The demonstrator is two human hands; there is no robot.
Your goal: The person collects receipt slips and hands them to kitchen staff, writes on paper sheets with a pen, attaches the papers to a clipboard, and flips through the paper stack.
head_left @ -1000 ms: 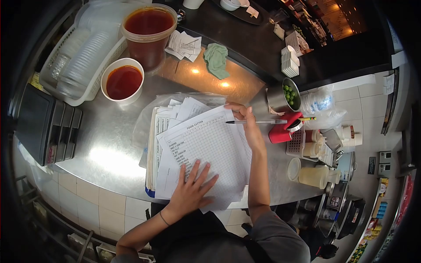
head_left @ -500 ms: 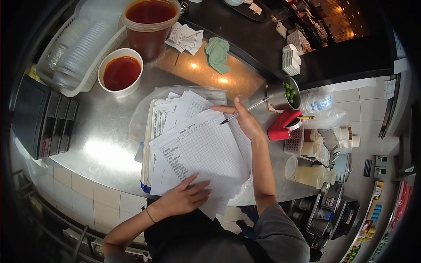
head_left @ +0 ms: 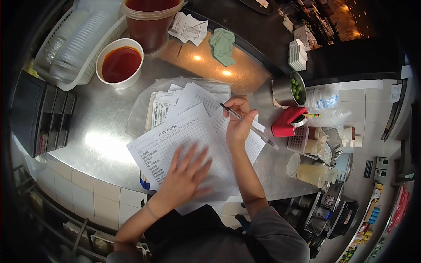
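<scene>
On the metal table [head_left: 105, 109], the FOOD CUTTER sheet [head_left: 199, 133] has slid leftward over the paper stack [head_left: 158, 115] under the left hand [head_left: 182, 177], its blurred grip wide, while the right hand [head_left: 238, 127] grips a pen [head_left: 258, 130], its tail swung nearer the person.

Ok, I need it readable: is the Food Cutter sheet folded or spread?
Spread: the sheet shows title and grid, no visible fold; left hand covers part.

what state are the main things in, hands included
form: face up
pen: slanted, held
left hand: open, blurred, over form
right hand: curled around pen
cup: uncovered, holding red liquid
tub: holding red liquid
receipts: overlapping
cloth: crumpled
pot: uncovered, holding green fruit
basket: holding clear plasticware
</scene>
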